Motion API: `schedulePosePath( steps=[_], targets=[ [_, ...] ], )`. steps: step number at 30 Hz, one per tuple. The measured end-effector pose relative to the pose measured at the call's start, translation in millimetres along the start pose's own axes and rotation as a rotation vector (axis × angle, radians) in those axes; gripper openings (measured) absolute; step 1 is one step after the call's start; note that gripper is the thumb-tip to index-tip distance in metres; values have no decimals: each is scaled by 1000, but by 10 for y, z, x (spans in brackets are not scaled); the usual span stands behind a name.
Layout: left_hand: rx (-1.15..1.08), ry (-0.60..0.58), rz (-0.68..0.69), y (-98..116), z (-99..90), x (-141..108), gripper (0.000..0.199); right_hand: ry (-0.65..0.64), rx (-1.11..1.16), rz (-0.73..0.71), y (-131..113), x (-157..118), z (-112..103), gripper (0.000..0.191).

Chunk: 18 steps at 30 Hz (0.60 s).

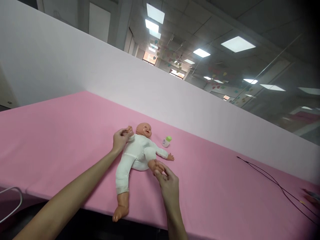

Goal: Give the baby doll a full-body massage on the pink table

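Note:
A baby doll (136,146) with a white cloth body and a bare plastic head lies on its back on the pink-covered table (212,193). My left hand (120,140) is closed round the doll's arm on the left, close to its small hand. With my right hand (168,181) I grip the doll's foot (154,165) on the right, and that leg is bent up over the body. The other leg lies straight, its foot (120,210) at the table's front edge. The doll's free arm stretches out to the right.
Beside the doll's head is a small bottle (166,141) with a green cap. Dark cables (273,181) run across the right of the table. A white partition (175,96) rises behind it, and a white cable (17,190) hangs at the left front edge.

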<state>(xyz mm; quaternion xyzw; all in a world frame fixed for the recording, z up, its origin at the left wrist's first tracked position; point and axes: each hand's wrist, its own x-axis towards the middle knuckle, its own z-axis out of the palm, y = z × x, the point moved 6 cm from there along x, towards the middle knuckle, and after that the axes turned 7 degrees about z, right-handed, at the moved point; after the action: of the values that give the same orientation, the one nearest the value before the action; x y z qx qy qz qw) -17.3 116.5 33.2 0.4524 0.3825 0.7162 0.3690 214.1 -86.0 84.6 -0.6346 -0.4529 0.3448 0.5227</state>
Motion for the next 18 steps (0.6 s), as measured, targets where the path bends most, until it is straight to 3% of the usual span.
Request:
schedulePosePath(
  steps=[4, 8, 11, 14, 16, 18],
  targets=[
    [173, -206, 79, 7, 190, -198, 23, -64, 64, -19, -23, 432, 387, 48],
    [236, -260, 99, -33, 181, -219, 22, -97, 67, -42, -35, 528, 542, 45],
    [139, -154, 45, -59, 80, -97, 24, -59, 22, -24, -97, 373, 329, 49],
    [32, 75, -32, -117, -145, 63, 25, -22, -38, -2, -84, 47, 25, 53],
    [-48, 221, -135, -229, -327, 144, 27, -6, -55, 22, 31, -216, -122, 52],
    [-123, 295, -226, -361, -472, 213, 31, 16, -40, 55, 223, -464, -192, 53]
  ],
)
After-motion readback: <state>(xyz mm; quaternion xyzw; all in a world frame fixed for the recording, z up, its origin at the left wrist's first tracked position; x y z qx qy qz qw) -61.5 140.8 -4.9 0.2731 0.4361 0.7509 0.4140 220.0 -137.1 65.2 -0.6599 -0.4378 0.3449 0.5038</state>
